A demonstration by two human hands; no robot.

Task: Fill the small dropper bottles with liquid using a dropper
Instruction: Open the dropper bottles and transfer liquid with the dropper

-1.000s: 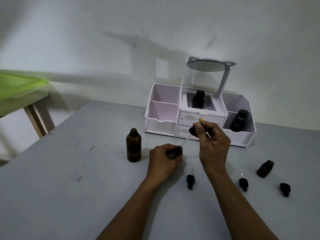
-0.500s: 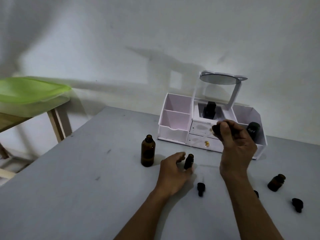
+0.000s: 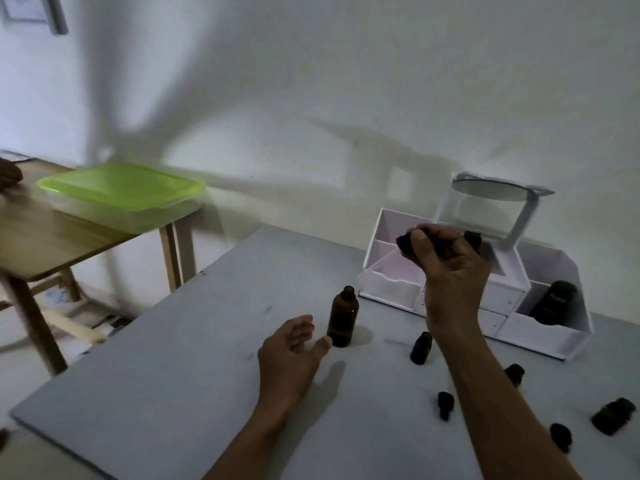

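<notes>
My right hand (image 3: 446, 261) is raised above the grey table (image 3: 173, 368) and grips the black bulb of a dropper (image 3: 405, 244); its glass tube is hidden. My left hand (image 3: 289, 358) lies open on the table, just left of the tall amber bottle (image 3: 342, 317), which stands uncapped. A small amber dropper bottle (image 3: 421, 348) stands free to the right of the tall one. Another small bottle (image 3: 613, 415) lies at the right edge. Loose black dropper caps (image 3: 445, 405) (image 3: 560, 436) lie near my right forearm.
A white organiser (image 3: 391, 289) with drawers, a round mirror (image 3: 493, 190) and a black jar (image 3: 554, 301) stands at the back of the table. A wooden side table (image 3: 52, 237) with a green-lidded box (image 3: 121, 192) is on the left.
My left hand has let go of the small bottle and slid left toward the tall bottle. My right hand has lifted the dropper up and left. The view has turned left.
</notes>
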